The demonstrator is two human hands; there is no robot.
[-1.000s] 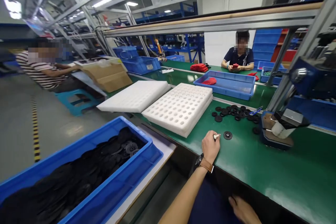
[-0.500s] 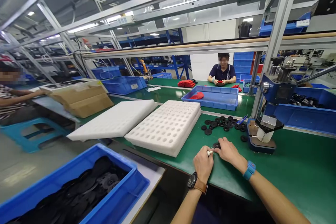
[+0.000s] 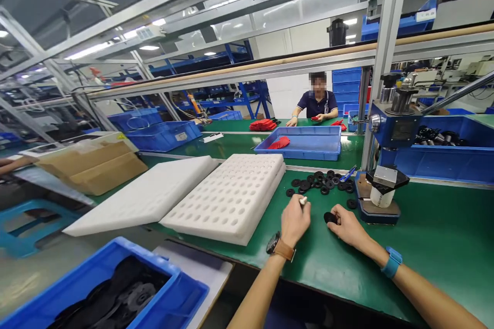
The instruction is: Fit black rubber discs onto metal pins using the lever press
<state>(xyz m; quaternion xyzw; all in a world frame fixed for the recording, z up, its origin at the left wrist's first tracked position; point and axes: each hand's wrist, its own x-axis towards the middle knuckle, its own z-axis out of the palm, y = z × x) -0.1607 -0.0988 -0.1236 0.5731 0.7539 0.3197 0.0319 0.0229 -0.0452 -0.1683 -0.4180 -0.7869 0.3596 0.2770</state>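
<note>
Green matting covers the bench (image 3: 424, 236) under your hands. Your left hand (image 3: 295, 220) is curled into a loose fist, thumb and forefinger pinched on a small white peg (image 3: 303, 200) whose tip sticks up out of the grip. Your right hand (image 3: 347, 227) lies just beside it, fingers bent around a black disc (image 3: 329, 217). The disc sits low, at the mat between your two hands, and you cannot tell whether it rests on the mat or is lifted clear. A brown watch (image 3: 278, 247) is on your left wrist and a blue band (image 3: 391, 262) on your right.

Just beyond your hands lies a loose pile of discs (image 3: 318, 183), and near its right end stands a blue press (image 3: 382, 190). To your left, a white foam tray (image 3: 227, 198) full of round holes lies beside a plain foam sheet (image 3: 142, 196). A blue bin (image 3: 170, 303) of black parts sits off the bench at lower left. Farther back, a blue tray (image 3: 309, 146) holds a red piece (image 3: 280, 142), and a co-worker (image 3: 318, 104) sits across the bench, well apart from you.
</note>
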